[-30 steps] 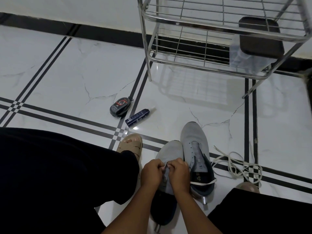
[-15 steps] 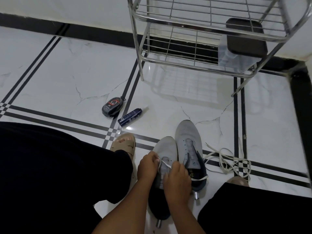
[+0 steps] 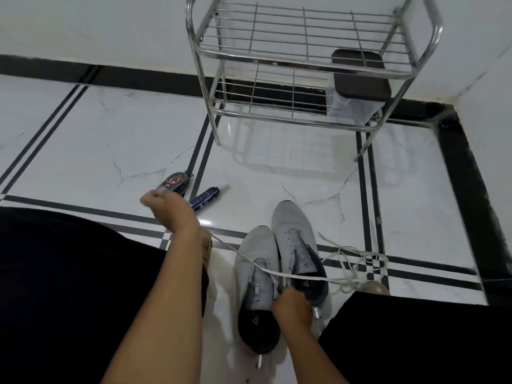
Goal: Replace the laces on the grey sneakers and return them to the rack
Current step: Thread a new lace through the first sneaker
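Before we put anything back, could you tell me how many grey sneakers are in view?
2, side by side on the floor: left sneaker under the right hand, right sneaker beside it. None hidden, apparently.

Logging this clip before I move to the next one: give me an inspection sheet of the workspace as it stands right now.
Surface: white tiled floor with black stripes and hairline cracks.
Job's things: two grey sneakers side by side, left sneaker and right sneaker; a white lace runs taut from the left sneaker's eyelets to the raised left hand; loose laces lie tangled right of the shoes; metal rack stands against the wall.
Clutter: black polish container and blue bottle on the floor; dark-lidded clear box on the rack's lower shelf.
Hands: left hand pulls the lace; right hand rests on the left sneaker's tongue area.
Cables: nothing seen.
Surroundings: white wall, black skirting.
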A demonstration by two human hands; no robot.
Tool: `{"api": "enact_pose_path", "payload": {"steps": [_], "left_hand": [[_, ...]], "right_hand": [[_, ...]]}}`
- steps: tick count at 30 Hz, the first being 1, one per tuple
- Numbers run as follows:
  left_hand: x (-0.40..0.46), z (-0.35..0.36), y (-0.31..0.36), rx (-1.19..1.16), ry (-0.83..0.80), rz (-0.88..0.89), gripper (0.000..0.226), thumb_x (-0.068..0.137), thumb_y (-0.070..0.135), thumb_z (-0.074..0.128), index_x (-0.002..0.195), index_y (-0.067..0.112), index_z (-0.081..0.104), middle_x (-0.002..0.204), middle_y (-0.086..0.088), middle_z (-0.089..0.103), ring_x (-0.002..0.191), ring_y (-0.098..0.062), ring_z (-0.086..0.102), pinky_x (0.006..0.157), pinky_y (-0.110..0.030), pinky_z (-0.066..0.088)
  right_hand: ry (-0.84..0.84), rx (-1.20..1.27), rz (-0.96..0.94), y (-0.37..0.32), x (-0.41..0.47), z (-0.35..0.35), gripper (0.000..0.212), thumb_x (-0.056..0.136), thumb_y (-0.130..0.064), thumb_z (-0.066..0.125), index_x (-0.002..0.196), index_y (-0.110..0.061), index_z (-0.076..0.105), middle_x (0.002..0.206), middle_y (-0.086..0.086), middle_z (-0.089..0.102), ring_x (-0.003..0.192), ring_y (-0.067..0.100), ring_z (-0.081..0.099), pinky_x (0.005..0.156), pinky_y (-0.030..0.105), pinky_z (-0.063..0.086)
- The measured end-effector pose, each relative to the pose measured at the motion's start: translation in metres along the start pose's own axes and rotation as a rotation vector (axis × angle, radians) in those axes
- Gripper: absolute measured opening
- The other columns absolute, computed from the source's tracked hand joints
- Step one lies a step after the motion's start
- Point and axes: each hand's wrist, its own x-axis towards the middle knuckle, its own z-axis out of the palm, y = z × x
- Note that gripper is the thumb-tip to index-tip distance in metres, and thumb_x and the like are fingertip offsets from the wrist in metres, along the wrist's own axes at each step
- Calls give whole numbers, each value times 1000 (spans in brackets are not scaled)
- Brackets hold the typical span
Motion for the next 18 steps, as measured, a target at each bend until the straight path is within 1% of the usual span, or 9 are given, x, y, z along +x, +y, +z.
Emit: {"api": "enact_pose_path", "payload": {"steps": [2,5,7,9,11,14,16,17,18], "left_hand": [[-27,0,10,211,-247,182,30,97,36,40,109,11,51,95,-4,58,81,-22,53,69,-30,40],[-61,-10,-51,840,-758,394,28,97,34,48,111,14,59,102,-7,66,86,-21,58,70,-28,46],[-74,-24,-103,1167,-901,448,24,96,29,43,111,18,59,111,-8,66,98,-25,61,81,-32,50],[-88,-37,-135,1257,-903,484,25,97,32,36,107,21,55,110,-8,62,99,-27,60,81,-34,50],[-96,-42,-137,1224,-886,494,25,96,32,36,105,19,56,108,-7,63,97,-27,61,77,-32,47],[-81,-29,-128,1065,-723,262,26,96,22,41,110,12,60,114,-11,64,104,-28,60,86,-33,48],[-58,-17,-111,772,-479,86,33,97,16,41,125,3,53,126,-18,58,113,-30,58,86,-32,49],[-45,-14,-95,538,-379,-69,37,98,15,39,128,-2,50,130,-24,55,117,-34,56,79,-29,49],[-31,-11,-81,205,-311,-208,40,98,15,35,128,-7,49,131,-29,53,119,-40,55,72,-29,48]], "right_hand": [[-18,0,6,-3,-2,-3,31,92,-23,50,118,-10,61,122,9,62,112,27,61,84,32,50],[-32,11,-5,-8,-6,-6,34,92,-24,50,121,-11,60,124,8,61,114,26,60,84,31,49],[-27,17,-31,-9,-6,-8,33,93,-23,48,121,-12,60,125,9,61,114,27,60,85,33,49],[-28,6,-40,-8,-6,-8,32,93,-19,47,121,-11,60,126,9,60,115,28,60,87,35,49],[-31,2,-40,-6,-5,-8,32,93,-18,46,121,-11,61,125,10,60,114,29,60,88,35,50],[-43,38,-21,0,-5,-9,32,94,-20,48,122,-11,60,124,10,61,114,29,60,87,36,50],[-52,72,-6,3,-4,-10,33,94,-22,48,123,-12,59,126,10,60,115,29,59,88,35,50],[-52,86,2,4,-4,-11,33,94,-23,48,123,-13,59,126,10,59,115,28,59,87,34,50],[-53,98,11,5,-3,-12,32,94,-23,48,123,-13,59,127,10,59,116,28,59,87,34,49]]}}
